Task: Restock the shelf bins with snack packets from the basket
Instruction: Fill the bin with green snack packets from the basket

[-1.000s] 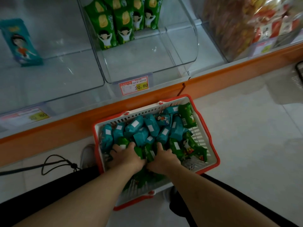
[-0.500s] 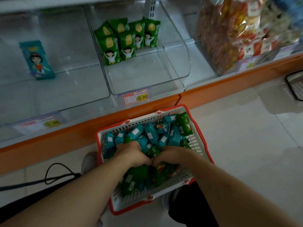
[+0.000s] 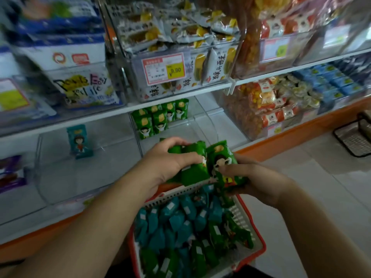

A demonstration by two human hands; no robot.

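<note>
A bunch of green snack packets (image 3: 195,157) is held above the far rim of the red and white basket (image 3: 259,243). My left hand (image 3: 170,163) grips the bunch from the left, my right hand (image 3: 255,181) from the right and below. The basket on the floor holds several teal packets (image 3: 176,217) and more green ones. Behind my hands is a clear shelf bin (image 3: 208,121) with a few upright green packets (image 3: 158,119) at its back. The clear bin (image 3: 50,173) to its left holds one teal packet (image 3: 79,141).
The upper shelf carries full bins of white and yellow packets (image 3: 176,33) with a 9.90 price tag (image 3: 163,68). Orange and red snacks (image 3: 267,101) fill the bin to the right. An orange shelf base (image 3: 301,129) meets the tiled floor, where a dark basket (image 3: 355,139) lies.
Both hands have lifted out of the basket with a bunch of green packets and risen toward the shelf bin. The view has tilted up, showing the upper shelf.
</note>
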